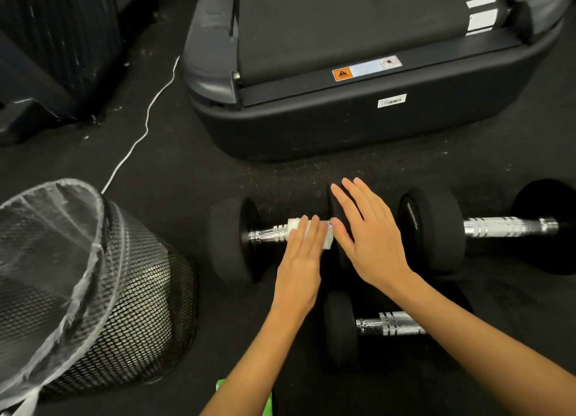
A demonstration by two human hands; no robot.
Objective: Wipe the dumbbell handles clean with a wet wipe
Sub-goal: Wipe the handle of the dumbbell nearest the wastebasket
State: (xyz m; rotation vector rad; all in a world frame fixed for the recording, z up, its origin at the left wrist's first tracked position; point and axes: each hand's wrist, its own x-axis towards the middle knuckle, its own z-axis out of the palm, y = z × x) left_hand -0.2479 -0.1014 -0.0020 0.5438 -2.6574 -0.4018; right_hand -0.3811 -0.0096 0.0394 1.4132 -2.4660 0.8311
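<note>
Flat-fingered left hand (299,259) presses a white wet wipe (325,239) onto the chrome dumbbell handle (268,234).

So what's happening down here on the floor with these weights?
A person is cleaning dumbbells. Their left hand presses a white wet wipe onto the chrome handle of the nearest-left dumbbell, fingers laid flat over it. Their right hand rests open on that dumbbell's right weight head, steadying it. Two more dumbbells lie nearby, untouched. A mesh bin with a clear liner stands to the left, a treadmill behind.
</note>
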